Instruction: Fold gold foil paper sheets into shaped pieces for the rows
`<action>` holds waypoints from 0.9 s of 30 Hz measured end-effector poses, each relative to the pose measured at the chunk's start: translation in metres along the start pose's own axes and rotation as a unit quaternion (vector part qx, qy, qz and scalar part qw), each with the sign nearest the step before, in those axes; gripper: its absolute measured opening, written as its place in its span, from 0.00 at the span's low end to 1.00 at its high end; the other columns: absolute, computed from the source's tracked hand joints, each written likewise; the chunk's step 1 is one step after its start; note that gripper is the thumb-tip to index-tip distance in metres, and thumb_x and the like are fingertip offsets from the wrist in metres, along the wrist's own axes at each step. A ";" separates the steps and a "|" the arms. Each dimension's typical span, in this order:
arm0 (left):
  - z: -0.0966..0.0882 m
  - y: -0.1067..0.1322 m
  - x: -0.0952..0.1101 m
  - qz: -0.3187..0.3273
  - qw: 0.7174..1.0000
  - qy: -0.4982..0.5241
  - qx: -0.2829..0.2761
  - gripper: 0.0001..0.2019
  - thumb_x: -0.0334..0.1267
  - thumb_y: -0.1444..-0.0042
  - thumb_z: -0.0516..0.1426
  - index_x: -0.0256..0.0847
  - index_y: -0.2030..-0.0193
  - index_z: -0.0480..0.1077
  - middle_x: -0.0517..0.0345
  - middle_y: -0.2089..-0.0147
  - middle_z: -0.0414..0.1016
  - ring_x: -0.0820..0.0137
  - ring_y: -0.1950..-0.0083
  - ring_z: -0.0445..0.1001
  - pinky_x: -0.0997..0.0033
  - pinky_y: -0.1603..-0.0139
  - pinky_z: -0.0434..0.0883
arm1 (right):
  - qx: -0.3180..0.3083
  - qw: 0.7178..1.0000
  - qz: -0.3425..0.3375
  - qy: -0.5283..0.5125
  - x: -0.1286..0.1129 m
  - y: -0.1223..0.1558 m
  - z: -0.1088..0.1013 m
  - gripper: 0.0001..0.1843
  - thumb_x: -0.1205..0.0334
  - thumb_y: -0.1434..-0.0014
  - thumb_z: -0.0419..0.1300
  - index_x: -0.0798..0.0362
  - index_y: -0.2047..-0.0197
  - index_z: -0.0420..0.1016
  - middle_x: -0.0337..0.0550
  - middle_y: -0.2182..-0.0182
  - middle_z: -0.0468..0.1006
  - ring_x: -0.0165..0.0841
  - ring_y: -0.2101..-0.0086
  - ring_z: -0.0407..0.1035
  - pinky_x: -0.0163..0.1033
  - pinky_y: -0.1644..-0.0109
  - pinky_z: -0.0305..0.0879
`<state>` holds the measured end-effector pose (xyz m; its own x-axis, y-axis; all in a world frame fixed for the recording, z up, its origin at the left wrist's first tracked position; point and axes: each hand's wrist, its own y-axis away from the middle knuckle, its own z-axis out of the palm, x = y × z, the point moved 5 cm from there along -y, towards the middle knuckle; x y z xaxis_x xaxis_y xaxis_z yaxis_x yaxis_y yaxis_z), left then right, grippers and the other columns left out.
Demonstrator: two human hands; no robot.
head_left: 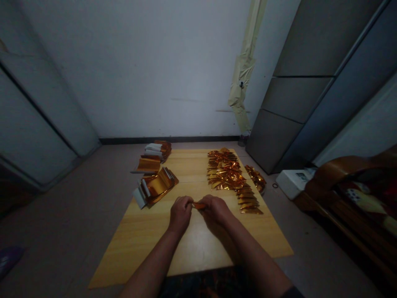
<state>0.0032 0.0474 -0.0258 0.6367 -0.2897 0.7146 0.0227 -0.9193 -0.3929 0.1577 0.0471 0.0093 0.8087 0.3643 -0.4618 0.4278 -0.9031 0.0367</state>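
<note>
Over the middle of the wooden table (139,244), my left hand (181,211) and my right hand (217,209) pinch opposite ends of a small folded piece of gold foil paper (199,205). Its ends are hidden in my fingers. To the left lies a stack of gold foil sheets (159,184) with pale undersides, curled at the edges. Behind it are more curled foil sheets (149,164). On the right, rows of folded gold foil pieces (226,169) overlap one another, with a shorter row (248,200) running toward me.
More folded foil (256,179) sits beyond the table's right edge. A white box (293,182) stands on the floor beside a carved wooden seat (347,178). A grey refrigerator (294,99) is at the back right, against the white wall (139,74). A purple object (9,260) lies far left.
</note>
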 end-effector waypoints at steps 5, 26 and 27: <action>-0.003 0.003 0.004 0.015 1.000 0.006 0.027 0.08 0.30 0.49 0.51 0.42 0.70 0.71 0.57 0.68 0.75 0.66 0.62 0.72 0.67 0.58 0.69 | 0.014 1.000 0.008 0.017 -0.003 0.000 0.007 0.10 0.62 0.41 0.58 0.47 0.57 0.80 0.41 0.60 0.80 0.32 0.60 0.71 0.31 0.60 0.58; -0.002 0.003 0.002 -0.033 0.999 0.030 0.013 0.06 0.32 0.50 0.51 0.42 0.70 0.69 0.58 0.68 0.73 0.67 0.63 0.72 0.68 0.59 0.68 | 0.040 0.991 0.105 0.074 -0.006 0.000 0.006 0.12 0.62 0.38 0.54 0.45 0.57 0.79 0.42 0.59 0.81 0.34 0.60 0.73 0.33 0.62 0.58; -0.003 0.003 0.002 -0.032 0.999 0.036 0.016 0.06 0.32 0.49 0.51 0.42 0.70 0.69 0.58 0.68 0.73 0.67 0.63 0.72 0.68 0.60 0.68 | 0.030 0.990 0.107 0.090 -0.006 0.000 0.006 0.12 0.62 0.38 0.54 0.45 0.58 0.79 0.43 0.60 0.81 0.35 0.60 0.74 0.34 0.63 0.58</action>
<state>0.0026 0.0431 -0.0236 0.5756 -0.2510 0.7783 0.0872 -0.9275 -0.3636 0.1505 0.0438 0.0068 0.9392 0.1925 -0.2842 0.2185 -0.9738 0.0624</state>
